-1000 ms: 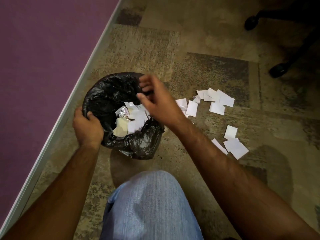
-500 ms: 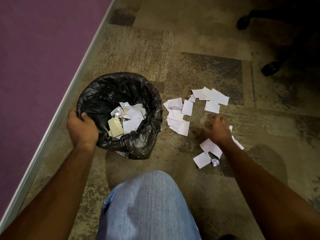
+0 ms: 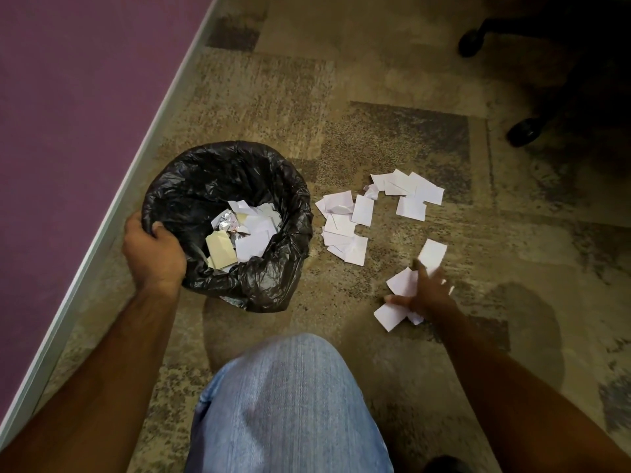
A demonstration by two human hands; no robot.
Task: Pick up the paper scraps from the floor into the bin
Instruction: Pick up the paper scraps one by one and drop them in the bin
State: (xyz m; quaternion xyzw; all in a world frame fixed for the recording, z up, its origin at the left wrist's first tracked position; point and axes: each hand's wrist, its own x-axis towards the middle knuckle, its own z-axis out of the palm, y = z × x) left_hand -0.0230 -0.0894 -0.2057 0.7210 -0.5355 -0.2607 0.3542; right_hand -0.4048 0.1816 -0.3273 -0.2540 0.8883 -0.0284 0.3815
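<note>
Patchy tan/brown carpet (image 3: 273,97) runs along a purple wall (image 3: 68,97) w/ pale baseboard; chair casters (image 3: 522,131) sit top right. Bin (image 3: 273,285), black-lined, holds paper & foil. Left hand (image 3: 153,257) grips its rim. Scraps (image 3: 345,230) lie on the floor right of the bin. Right hand (image 3: 426,291) is down on the nearest scraps, fingers spread, blurred; grip can't tell. Denim knee (image 3: 290,404) in foreground.

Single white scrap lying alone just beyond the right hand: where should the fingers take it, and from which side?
Judging by its pose, take that single scrap by its near short edge, coming from above on the person's side. It lies flat on the carpet, so a thumb-and-finger pinch should lift that edge. The right hand is already next to it.
</note>
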